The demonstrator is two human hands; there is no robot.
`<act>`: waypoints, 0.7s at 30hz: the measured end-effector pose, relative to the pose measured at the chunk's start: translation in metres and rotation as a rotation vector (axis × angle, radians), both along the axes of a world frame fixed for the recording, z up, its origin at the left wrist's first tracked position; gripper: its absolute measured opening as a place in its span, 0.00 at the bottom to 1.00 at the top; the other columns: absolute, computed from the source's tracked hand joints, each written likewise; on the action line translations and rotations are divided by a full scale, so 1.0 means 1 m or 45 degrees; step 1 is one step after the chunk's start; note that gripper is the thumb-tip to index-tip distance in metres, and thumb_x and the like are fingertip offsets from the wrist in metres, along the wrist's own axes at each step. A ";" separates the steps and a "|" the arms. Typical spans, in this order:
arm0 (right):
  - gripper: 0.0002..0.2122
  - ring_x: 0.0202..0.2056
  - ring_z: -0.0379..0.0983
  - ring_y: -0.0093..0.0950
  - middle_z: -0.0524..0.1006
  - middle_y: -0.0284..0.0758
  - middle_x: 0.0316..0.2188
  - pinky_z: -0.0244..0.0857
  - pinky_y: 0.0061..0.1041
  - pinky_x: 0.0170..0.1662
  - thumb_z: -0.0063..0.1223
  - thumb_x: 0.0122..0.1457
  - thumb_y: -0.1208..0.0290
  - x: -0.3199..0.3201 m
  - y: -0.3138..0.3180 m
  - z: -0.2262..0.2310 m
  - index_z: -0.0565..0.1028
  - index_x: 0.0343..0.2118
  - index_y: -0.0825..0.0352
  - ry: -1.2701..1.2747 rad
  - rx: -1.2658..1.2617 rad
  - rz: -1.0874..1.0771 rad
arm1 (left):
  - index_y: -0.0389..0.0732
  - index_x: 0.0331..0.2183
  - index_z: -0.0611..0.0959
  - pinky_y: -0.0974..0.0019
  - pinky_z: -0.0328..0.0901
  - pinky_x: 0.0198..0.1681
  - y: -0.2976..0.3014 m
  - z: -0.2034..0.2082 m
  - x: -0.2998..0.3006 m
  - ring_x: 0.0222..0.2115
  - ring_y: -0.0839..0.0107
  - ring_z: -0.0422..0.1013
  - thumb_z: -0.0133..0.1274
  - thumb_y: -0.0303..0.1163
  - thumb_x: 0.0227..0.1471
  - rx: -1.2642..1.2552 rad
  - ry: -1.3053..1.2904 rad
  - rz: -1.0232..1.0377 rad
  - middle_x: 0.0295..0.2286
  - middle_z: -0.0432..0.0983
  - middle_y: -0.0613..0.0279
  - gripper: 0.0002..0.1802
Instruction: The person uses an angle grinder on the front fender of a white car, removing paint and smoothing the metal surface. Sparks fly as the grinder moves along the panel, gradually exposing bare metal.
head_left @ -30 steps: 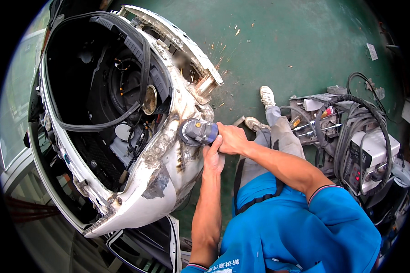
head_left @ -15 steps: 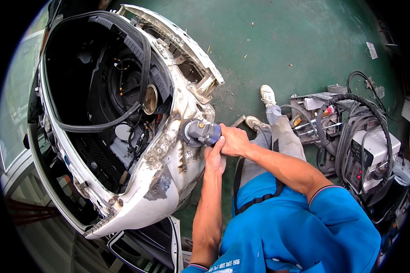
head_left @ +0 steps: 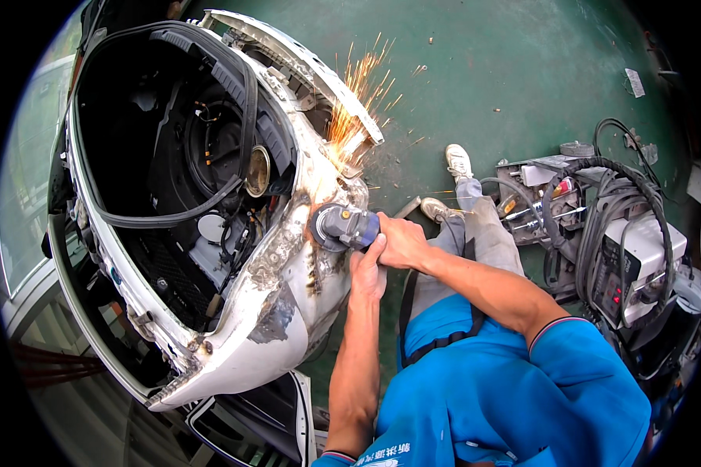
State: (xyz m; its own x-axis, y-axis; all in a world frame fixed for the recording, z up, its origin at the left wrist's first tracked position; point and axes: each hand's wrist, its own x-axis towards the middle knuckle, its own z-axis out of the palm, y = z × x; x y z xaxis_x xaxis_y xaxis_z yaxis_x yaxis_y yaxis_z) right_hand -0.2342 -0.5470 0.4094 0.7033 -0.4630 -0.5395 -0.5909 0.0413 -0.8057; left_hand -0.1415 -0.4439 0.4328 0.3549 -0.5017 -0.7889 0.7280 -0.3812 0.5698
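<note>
Both my hands are closed around an angle grinder point(head_left: 352, 229) with a blue-grey body. My right hand point(head_left: 403, 240) wraps the body's rear end, and my left hand point(head_left: 368, 272) grips it from below, thumb pointing up. The grinder's disc lies against the scraped rear corner of a white car body point(head_left: 237, 362). Orange sparks point(head_left: 358, 89) fly from there toward the far side. Around the disc the metal is bare, scorched and stained. The disc's underside and most of the grip are hidden.
Left of my hands gapes the car's open rear, edged by a black rubber seal point(head_left: 251, 101). A white bumper beam point(head_left: 304, 54) juts out at the far side. On my right stands a white machine point(head_left: 639, 253) with coiled cables point(head_left: 592, 210) on a cart.
Sparks now spray from the grinder's disc toward the far side; none showed before. My hands and the grinder have hardly moved.
</note>
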 end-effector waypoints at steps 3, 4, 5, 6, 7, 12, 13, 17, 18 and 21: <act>0.22 0.39 0.77 0.59 0.80 0.54 0.35 0.70 0.58 0.41 0.55 0.49 0.63 0.001 0.003 -0.004 0.68 0.45 0.70 -0.012 -0.011 -0.011 | 0.30 0.59 0.72 0.57 0.59 0.65 -0.001 0.002 -0.002 0.58 0.63 0.68 0.67 0.34 0.54 -0.012 -0.009 0.015 0.56 0.71 0.54 0.36; 0.21 0.39 0.77 0.59 0.80 0.54 0.35 0.70 0.58 0.41 0.55 0.49 0.63 0.001 0.004 -0.005 0.68 0.45 0.70 -0.018 -0.016 -0.014 | 0.30 0.59 0.72 0.57 0.59 0.65 -0.001 0.002 -0.001 0.58 0.63 0.68 0.67 0.34 0.54 -0.009 -0.012 0.012 0.56 0.71 0.54 0.36; 0.21 0.39 0.77 0.59 0.80 0.53 0.35 0.70 0.58 0.41 0.55 0.49 0.62 0.001 0.004 -0.004 0.68 0.45 0.70 -0.014 -0.016 -0.016 | 0.30 0.59 0.72 0.57 0.59 0.65 0.000 0.002 0.000 0.58 0.63 0.68 0.67 0.34 0.54 -0.005 -0.015 0.010 0.56 0.72 0.54 0.36; 0.21 0.39 0.77 0.59 0.80 0.53 0.34 0.70 0.58 0.41 0.55 0.49 0.62 0.001 0.003 -0.002 0.68 0.44 0.70 -0.010 -0.017 -0.018 | 0.29 0.59 0.72 0.57 0.59 0.65 0.001 0.001 0.000 0.57 0.63 0.68 0.67 0.34 0.54 -0.001 -0.018 0.008 0.56 0.72 0.54 0.36; 0.21 0.39 0.77 0.59 0.81 0.53 0.34 0.70 0.58 0.41 0.55 0.49 0.62 0.001 0.003 -0.001 0.68 0.44 0.70 -0.006 -0.017 -0.020 | 0.29 0.59 0.72 0.57 0.59 0.65 0.002 0.001 0.000 0.57 0.63 0.68 0.67 0.33 0.54 -0.001 -0.007 0.009 0.56 0.72 0.54 0.36; 0.21 0.38 0.77 0.59 0.80 0.53 0.34 0.70 0.57 0.40 0.55 0.49 0.63 0.001 0.005 -0.001 0.68 0.44 0.70 -0.001 -0.003 -0.030 | 0.30 0.59 0.72 0.57 0.59 0.65 0.001 0.002 0.001 0.58 0.63 0.68 0.67 0.32 0.54 0.001 0.004 0.008 0.56 0.72 0.55 0.35; 0.21 0.38 0.77 0.59 0.80 0.53 0.34 0.70 0.57 0.40 0.55 0.49 0.63 0.001 0.006 -0.001 0.68 0.44 0.70 -0.008 -0.010 -0.038 | 0.30 0.59 0.71 0.57 0.59 0.65 0.002 0.002 0.000 0.58 0.64 0.68 0.67 0.32 0.54 -0.004 0.002 0.005 0.56 0.72 0.55 0.35; 0.20 0.38 0.77 0.59 0.80 0.53 0.34 0.70 0.57 0.40 0.54 0.49 0.63 0.000 0.005 0.002 0.68 0.43 0.70 -0.014 -0.002 -0.050 | 0.31 0.60 0.71 0.57 0.59 0.65 0.002 0.002 0.000 0.58 0.64 0.67 0.66 0.31 0.55 -0.012 0.008 0.000 0.56 0.71 0.56 0.35; 0.20 0.38 0.77 0.59 0.80 0.53 0.34 0.69 0.57 0.40 0.54 0.49 0.63 0.000 0.005 0.002 0.69 0.43 0.70 -0.014 -0.006 -0.051 | 0.32 0.60 0.71 0.57 0.59 0.65 0.001 0.003 0.001 0.58 0.64 0.67 0.66 0.31 0.55 -0.007 0.014 -0.001 0.56 0.71 0.57 0.35; 0.20 0.38 0.77 0.59 0.80 0.53 0.34 0.69 0.57 0.40 0.54 0.49 0.64 0.001 0.006 0.000 0.69 0.43 0.70 -0.011 -0.014 -0.046 | 0.32 0.60 0.71 0.57 0.59 0.65 0.002 0.001 0.002 0.58 0.64 0.67 0.66 0.31 0.55 0.004 0.017 0.000 0.57 0.71 0.57 0.34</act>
